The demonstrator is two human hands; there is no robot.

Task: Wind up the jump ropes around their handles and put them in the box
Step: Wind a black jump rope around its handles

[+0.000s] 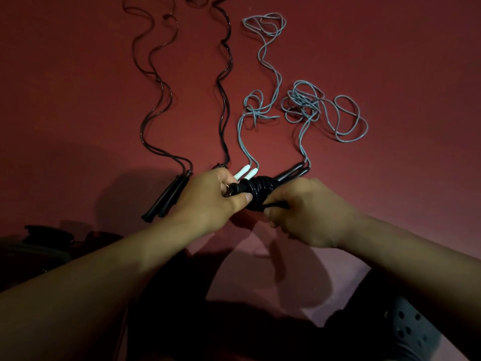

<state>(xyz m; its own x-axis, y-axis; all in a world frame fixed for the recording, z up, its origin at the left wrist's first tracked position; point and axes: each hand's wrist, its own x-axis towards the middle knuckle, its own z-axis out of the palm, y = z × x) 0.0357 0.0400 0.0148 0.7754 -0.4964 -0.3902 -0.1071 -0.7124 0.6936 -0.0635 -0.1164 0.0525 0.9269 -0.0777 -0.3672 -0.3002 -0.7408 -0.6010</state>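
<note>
A black jump rope (256,192) is coiled in tight turns around its handles and held above the red floor. My left hand (216,196) grips the left end of the handles, thumb pressed on the coil. My right hand (309,214) pinches the loose black rope end under the coil. Behind my hands lie a grey rope with white handles (246,171), a tangled grey rope with black handles (292,171), a black rope with black handles (169,196) at the left, and another black rope (225,100) stretched away up the middle. No box is in view.
A dark bag-like object (46,238) lies at the left edge near my left forearm. My leg and a grey perforated clog (411,332) fill the lower right. The red floor (78,100) spreads all round the ropes.
</note>
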